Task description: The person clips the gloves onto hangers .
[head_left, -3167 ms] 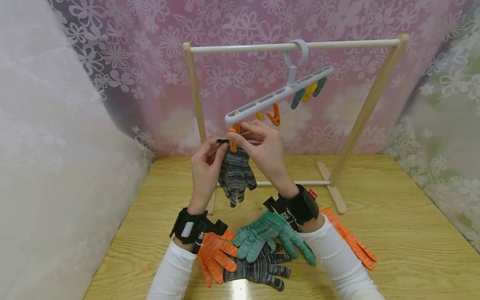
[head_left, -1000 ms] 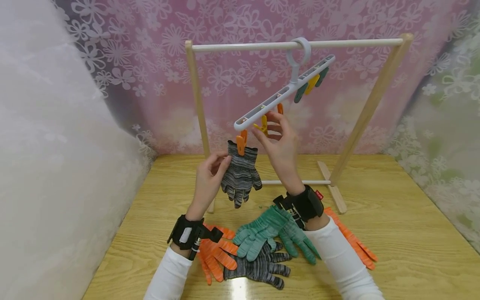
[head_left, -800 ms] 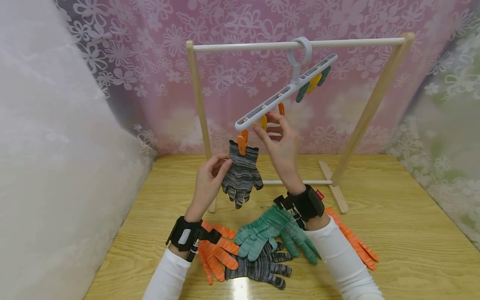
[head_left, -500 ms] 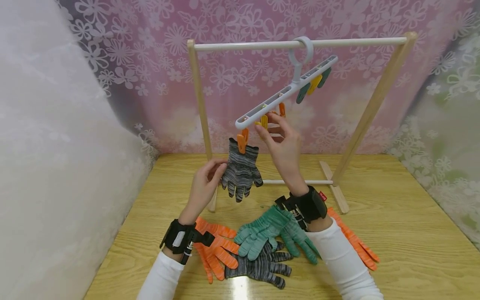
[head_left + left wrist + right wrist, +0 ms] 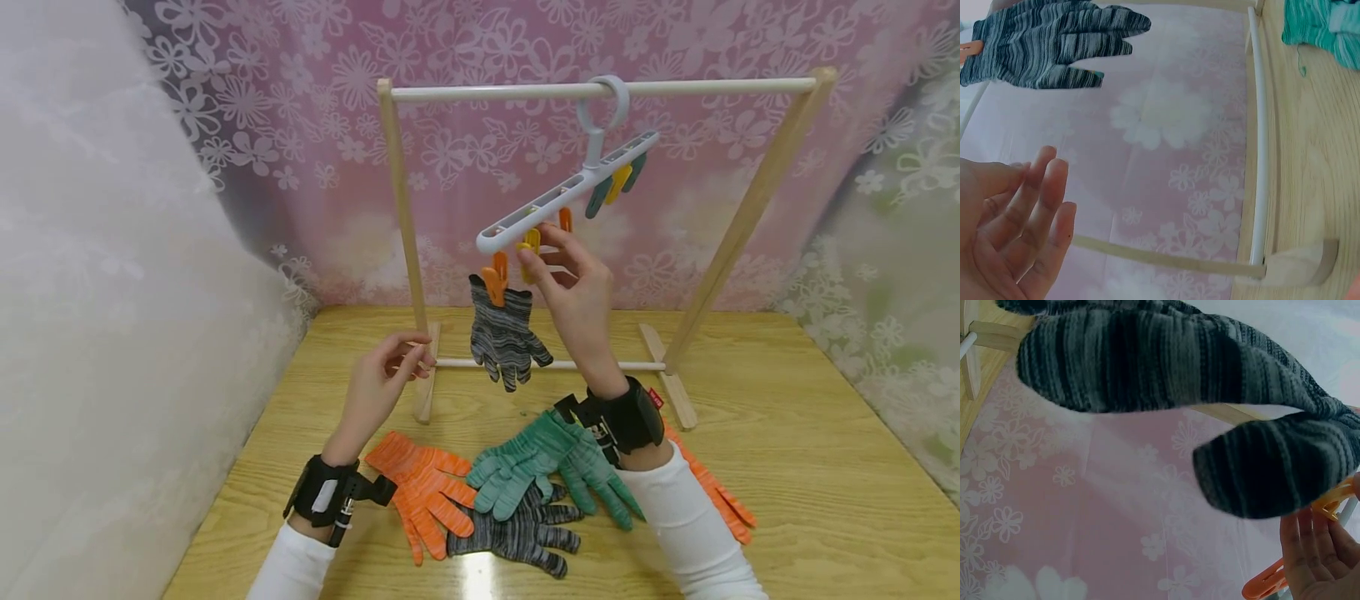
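A grey-black striped glove (image 5: 506, 337) hangs by its cuff from an orange clothespin (image 5: 495, 285) at the near end of the pale grey hanger (image 5: 492, 242). Just right of it, my right hand (image 5: 581, 304) pinches a yellow clothespin (image 5: 532, 244) under the hanger bar. In the right wrist view that yellow clothespin (image 5: 1333, 503) is partly hidden behind the striped glove (image 5: 1129, 362). My left hand (image 5: 382, 383) is apart from the glove, lower and to its left, fingers loosely bent and holding nothing. The left wrist view has this hand (image 5: 1019, 231) below the glove's fingers.
The hanger hooks over the white rod (image 5: 487, 92) of a wooden-legged rack. Green and yellow clothespins (image 5: 617, 183) hang at its far end, another orange one (image 5: 566, 219) mid-bar. On the table lie orange gloves (image 5: 423, 492), green gloves (image 5: 521, 467) and a striped glove (image 5: 517, 533).
My left hand has let go of the hanging glove and drawn back down and left. My right hand has gone from the orange clothespin to the yellow one. The hanger has swung slightly.
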{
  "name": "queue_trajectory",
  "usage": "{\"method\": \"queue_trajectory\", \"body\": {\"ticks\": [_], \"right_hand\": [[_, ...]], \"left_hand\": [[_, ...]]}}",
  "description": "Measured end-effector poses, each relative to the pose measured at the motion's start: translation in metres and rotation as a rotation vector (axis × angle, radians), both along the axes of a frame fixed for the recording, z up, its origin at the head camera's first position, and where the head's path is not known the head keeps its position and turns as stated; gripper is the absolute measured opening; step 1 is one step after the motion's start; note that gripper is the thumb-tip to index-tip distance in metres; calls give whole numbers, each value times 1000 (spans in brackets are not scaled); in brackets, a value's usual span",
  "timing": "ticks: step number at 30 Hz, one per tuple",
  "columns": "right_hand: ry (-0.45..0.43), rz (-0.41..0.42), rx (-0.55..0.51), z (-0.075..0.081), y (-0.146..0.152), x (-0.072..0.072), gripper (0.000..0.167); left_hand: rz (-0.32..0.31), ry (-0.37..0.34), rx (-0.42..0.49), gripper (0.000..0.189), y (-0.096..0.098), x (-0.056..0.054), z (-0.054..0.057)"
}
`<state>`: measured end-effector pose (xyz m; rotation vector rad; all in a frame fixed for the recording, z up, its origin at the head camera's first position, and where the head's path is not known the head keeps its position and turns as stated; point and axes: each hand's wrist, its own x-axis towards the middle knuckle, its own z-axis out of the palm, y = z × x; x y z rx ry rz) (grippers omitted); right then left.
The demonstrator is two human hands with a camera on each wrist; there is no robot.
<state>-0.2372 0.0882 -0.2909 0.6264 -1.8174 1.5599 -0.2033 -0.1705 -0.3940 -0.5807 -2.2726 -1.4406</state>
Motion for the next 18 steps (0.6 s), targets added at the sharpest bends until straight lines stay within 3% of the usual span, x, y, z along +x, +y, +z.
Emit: {"method": "queue_trajectory", "body": {"ticks": [5,12,18], "right_hand": [[-4,2,-2,1,1,2,38],[-4,-1,-5,0,3,4,37],[2,16,-14,-2,5,4,37]], "left_hand": [[85,22,-103,19,-10,6,-3],[152,56,-270,20,-25,12,-20],[221,34,-446,18,-32,19,-30]]}}
